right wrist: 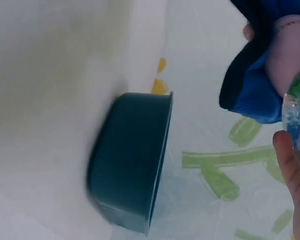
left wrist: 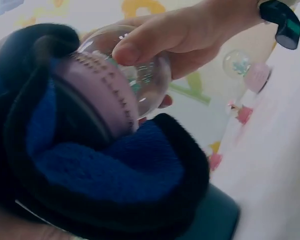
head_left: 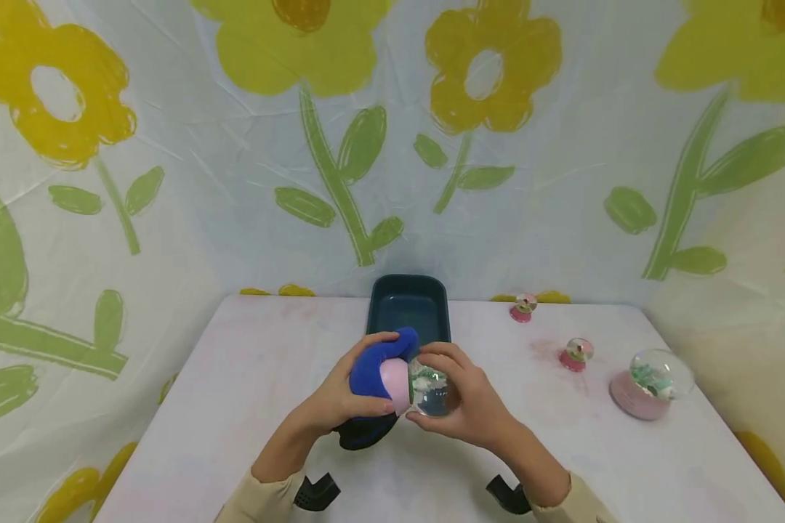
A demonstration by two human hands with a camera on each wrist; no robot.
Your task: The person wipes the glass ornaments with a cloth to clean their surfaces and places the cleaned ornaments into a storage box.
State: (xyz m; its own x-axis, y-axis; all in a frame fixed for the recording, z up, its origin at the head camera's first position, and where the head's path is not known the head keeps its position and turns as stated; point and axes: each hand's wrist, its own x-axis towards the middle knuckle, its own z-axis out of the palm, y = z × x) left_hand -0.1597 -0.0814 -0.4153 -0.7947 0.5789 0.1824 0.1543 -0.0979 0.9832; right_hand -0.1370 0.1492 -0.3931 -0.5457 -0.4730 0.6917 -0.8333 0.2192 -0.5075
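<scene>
A snow globe with a clear dome and pink base is held up between both hands, tilted on its side. My left hand grips a blue cloth with dark edging, wrapped around the globe's pink base. Fingers of my right hand curl around the glass dome from the other side. In the left wrist view, lettering runs along the pink base, and the cloth's blue inside faces it. The right wrist view catches the cloth and part of the dome near the right thumb.
Behind the hands is a dark teal tray on the white table. To the right stand another large snow globe with a pink base and two small ones, a nearer mini globe and a farther mini globe. A flower-printed backdrop surrounds the table.
</scene>
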